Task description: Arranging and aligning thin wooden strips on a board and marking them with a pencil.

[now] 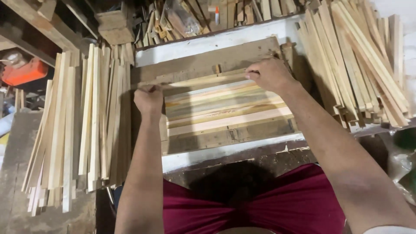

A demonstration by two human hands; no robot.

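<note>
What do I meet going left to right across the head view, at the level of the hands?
Orange object → left pile of wooden slats → left hand → long slat held at both ends → right hand → right pile of wooden slats.

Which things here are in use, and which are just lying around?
In use: left hand and right hand holding a thin wooden strip by its ends; row of slats below it; board.

Lying about: left stack of strips; right stack; orange object.
</note>
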